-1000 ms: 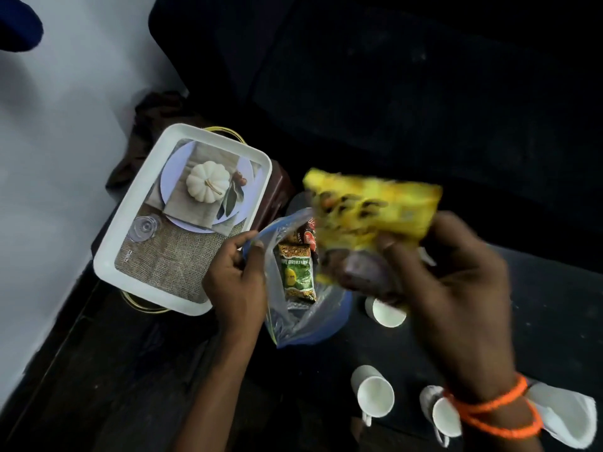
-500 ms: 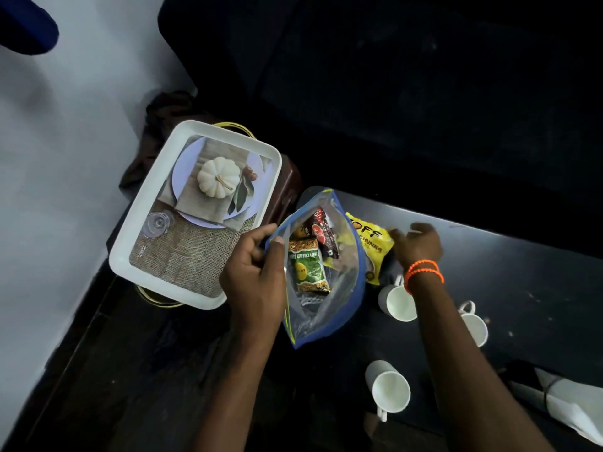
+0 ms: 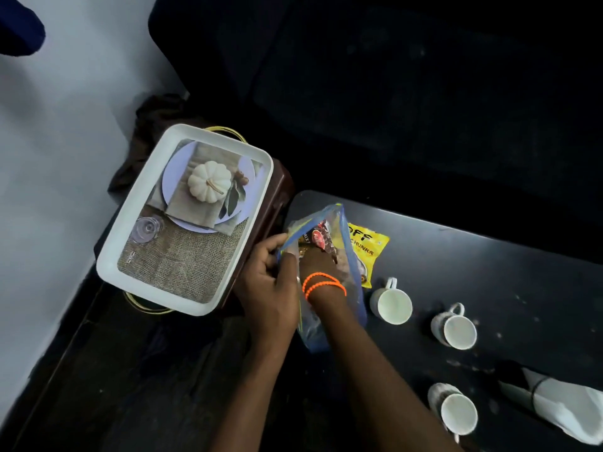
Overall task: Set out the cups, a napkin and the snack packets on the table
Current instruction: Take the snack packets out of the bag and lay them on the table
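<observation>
A clear zip bag with a blue rim [image 3: 350, 282] stands at the left end of the dark table [image 3: 489, 262]. My left hand [image 3: 267, 285] pinches the bag's mouth apart. My right hand [image 3: 315, 261], orange bands at the wrist, is pushed down inside the bag among the snack packets; its fingers are hidden. A red and black packet [image 3: 321, 238] shows near the bag's top. A yellow packet [image 3: 367, 244] lies flat on the table just behind the bag. Three white cups [image 3: 393, 305] [image 3: 455, 331] [image 3: 456, 412] stand to the right. A white rolled napkin [image 3: 561, 406] lies at the far right.
A white tray with a printed pumpkin picture [image 3: 130, 252] rests on a brown box left of the bag. A pale wall runs along the left, and a dark sofa fills the background.
My right hand carried the yellow packet out of the bag, laid it on the table behind the bag, then went back inside the bag. My left hand kept hold of the bag's mouth.
</observation>
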{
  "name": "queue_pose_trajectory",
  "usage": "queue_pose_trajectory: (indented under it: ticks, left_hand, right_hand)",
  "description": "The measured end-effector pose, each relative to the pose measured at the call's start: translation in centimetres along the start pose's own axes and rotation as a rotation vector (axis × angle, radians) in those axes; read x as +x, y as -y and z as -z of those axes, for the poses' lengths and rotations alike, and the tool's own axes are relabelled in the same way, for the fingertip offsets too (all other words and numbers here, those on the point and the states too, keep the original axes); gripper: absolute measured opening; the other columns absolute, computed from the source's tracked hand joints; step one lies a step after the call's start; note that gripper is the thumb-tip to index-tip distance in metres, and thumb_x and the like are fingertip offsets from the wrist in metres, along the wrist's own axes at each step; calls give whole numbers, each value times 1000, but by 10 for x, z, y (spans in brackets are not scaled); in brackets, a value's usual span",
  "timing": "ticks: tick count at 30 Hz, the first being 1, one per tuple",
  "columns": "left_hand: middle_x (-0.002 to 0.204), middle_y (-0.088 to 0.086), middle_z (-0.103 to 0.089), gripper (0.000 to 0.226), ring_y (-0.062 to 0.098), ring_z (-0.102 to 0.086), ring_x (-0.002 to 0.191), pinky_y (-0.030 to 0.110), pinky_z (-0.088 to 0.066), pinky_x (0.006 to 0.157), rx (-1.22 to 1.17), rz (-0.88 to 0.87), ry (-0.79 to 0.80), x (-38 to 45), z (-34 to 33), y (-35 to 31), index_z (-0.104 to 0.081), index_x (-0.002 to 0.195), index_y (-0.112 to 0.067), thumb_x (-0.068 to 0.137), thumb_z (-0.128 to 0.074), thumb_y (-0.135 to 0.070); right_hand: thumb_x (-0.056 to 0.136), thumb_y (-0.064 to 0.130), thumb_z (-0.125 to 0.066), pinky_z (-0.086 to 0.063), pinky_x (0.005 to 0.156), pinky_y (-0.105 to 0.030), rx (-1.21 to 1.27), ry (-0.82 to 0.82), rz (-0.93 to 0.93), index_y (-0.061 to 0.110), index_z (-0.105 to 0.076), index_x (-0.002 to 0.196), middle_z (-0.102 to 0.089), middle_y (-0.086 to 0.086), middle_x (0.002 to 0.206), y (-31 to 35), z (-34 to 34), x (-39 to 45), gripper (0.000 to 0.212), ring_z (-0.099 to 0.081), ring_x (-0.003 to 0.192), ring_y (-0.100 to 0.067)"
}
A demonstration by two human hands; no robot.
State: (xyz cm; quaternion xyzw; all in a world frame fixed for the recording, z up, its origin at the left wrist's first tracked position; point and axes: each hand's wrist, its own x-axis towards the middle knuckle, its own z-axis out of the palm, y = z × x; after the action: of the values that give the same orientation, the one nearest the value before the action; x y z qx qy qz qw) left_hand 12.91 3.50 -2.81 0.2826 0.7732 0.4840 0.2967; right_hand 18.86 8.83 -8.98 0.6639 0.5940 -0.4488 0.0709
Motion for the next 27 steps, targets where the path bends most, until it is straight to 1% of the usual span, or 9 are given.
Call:
queue_pose_trajectory:
  ticks: [5,9,11,12,14,19,21,24,27]
  left_hand:
    - [82,-6,-73,29,8,-66,74,27,-55,74,23,27,37,0,0,5,-76,108,-26,92,-67,-4]
    - [102,8,-78,29,26,-73,95,40,-57,88,80,-5,-68,8,5,6,-75,114,-15,90,-65,-2]
    - [106,8,-78,31,28,-73,98,41,-57,88,118,-15,-110,16,10,4,-75,116,-13,89,-64,-3]
    - [108,7,-78,31,26,-72,99,41,-58,88,128,-17,-114,20,12,3,-75,117,-14,90,-64,-4]
    - [111,5,-77,30,23,-72,101,41,-58,89,137,-14,-107,27,17,1,-76,116,-14,91,-64,-5]
    - [90,-6,-72,29,17,-67,85,19,-46,74,184,-23,-86,36,25,0,-77,112,-18,87,-69,-5]
    - [81,-4,-69,27,19,-64,75,17,-45,67,172,-10,-87,34,26,1,-78,110,-19,89,-67,-7]
    - [74,-2,-67,26,17,-62,64,19,-47,62,143,-20,-81,27,30,3,-77,109,-19,90,-65,-7]
    - [69,-4,-65,26,9,-56,57,15,-44,57,102,-24,-107,23,33,4,-78,107,-20,88,-65,-6]
  right_hand:
    - [105,21,-47,-47,107,-43,122,-82,-109,1,-58,133,-63,-22,136,-14,-21,2,36,-59,127,-39]
    - [93,28,-66,-47,83,-31,303,-275,-26,18,-70,116,-73,-8,112,0,0,-19,25,-67,108,-30]
    - [79,24,-78,-48,72,-26,466,-299,42,28,-69,91,-70,13,87,3,15,-46,16,-70,86,-12]
    - [75,19,-81,-53,70,-25,533,-279,72,32,-65,85,-68,19,81,5,22,-63,23,-68,77,-2]
    - [71,13,-85,-57,71,-20,616,-215,154,32,-64,93,-71,19,86,6,38,-97,36,-68,78,6]
    - [72,8,-90,-63,85,-36,909,-162,465,14,-71,111,-80,-3,109,5,84,-146,44,-77,100,-22]
    - [76,5,-87,-65,83,-39,1057,-279,413,7,-73,112,-80,-9,108,-7,100,-134,38,-78,100,-29]
    - [78,7,-86,-66,76,-46,1125,-427,115,2,-71,113,-81,-13,102,-37,106,-85,38,-79,92,-32]
    - [80,18,-87,-65,64,-35,1163,-437,-130,0,-67,119,-79,-17,104,-68,88,-23,47,-79,80,-26]
